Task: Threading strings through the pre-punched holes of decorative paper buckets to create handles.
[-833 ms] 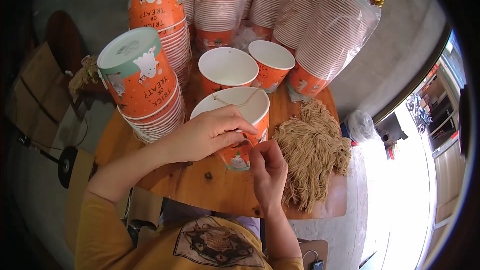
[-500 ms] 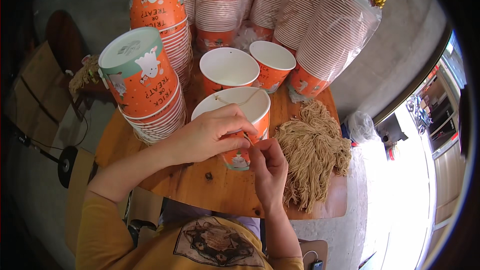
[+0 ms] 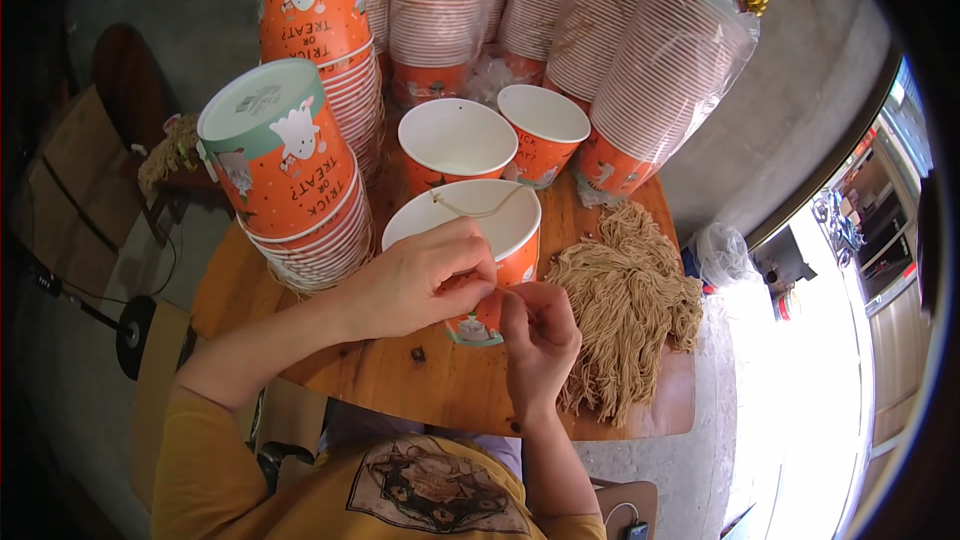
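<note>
An orange paper bucket [image 3: 519, 265] with a white inside stands at the table's front, directly before my hands. Thin beige cord [image 3: 478, 213] runs across its inner far wall with a small knot showing. My left hand [image 3: 420, 282] is closed in a pinch at the bucket's near side, its curled fingers covering part of the wall. Facing it, my right hand [image 3: 540, 340] pinches too, thumb against bent fingers. A short bit of the cord shows between the fingertips; its end is hidden. To the right of my right hand lies a bundle of beige cords [image 3: 630, 310].
Two open buckets, one white-lined [image 3: 458, 138] and one smaller-looking [image 3: 544, 115], stand behind. Upside-down bucket stacks [image 3: 285, 155] rise at left. Tall plastic-wrapped bucket stacks [image 3: 665, 70] line the back. The wooden table [image 3: 400, 380] has a curved front edge.
My left fingers have curled in from their more stretched position. My right hand has shifted slightly right and down. The bucket has tilted or moved a little.
</note>
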Demonstrator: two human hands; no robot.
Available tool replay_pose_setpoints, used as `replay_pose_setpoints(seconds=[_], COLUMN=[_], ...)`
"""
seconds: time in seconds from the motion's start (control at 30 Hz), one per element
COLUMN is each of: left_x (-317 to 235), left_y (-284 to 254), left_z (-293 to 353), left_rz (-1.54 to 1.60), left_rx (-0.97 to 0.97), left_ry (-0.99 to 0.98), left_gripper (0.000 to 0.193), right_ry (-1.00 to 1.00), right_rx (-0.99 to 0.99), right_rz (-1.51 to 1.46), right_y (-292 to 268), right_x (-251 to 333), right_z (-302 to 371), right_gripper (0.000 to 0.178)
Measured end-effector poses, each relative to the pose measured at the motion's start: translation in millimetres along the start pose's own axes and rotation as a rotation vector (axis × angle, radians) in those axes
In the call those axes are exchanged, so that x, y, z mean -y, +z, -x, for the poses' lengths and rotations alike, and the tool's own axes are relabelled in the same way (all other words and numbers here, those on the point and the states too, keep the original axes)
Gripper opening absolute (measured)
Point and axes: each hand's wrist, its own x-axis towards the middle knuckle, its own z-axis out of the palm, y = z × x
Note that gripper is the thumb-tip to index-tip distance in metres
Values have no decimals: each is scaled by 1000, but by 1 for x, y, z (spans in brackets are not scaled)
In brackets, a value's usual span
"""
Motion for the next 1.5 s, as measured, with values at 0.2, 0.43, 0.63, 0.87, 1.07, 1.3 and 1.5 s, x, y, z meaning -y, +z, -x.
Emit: replay_pose_setpoints(seconds=[0.2,0.43,0.63,0.87,1.07,1.3,1.5], left_x=[2,-1,-2,-2,0,-4,-2], left_y=[1,0,2,2,6,7,9], left_z=[4,6,6,5,4,1,2], left_rz=[114,219,104,68,66,80,53], left_rx=[-45,-2,11,13,31,58,64], left_ry=[-127,-294,-201,-164,-126,-170,-157], left_gripper=[16,31,30,35,37,37,38], right_ry=[-220,-357,-391,-393,-396,-428,-544], right_rx=[-30,-50,-27,-22,-13,-23,-27], right_rz=[175,387,477,495,514,568,588], right_y=[-1,1,-2,-3,-6,-11,-13], right_x=[-13,-8,-3,-6,-7,-7,-8], right_z=[-1,-5,-5,-4,-1,3,4], right_gripper=[14,20,23,23,24,25,26])
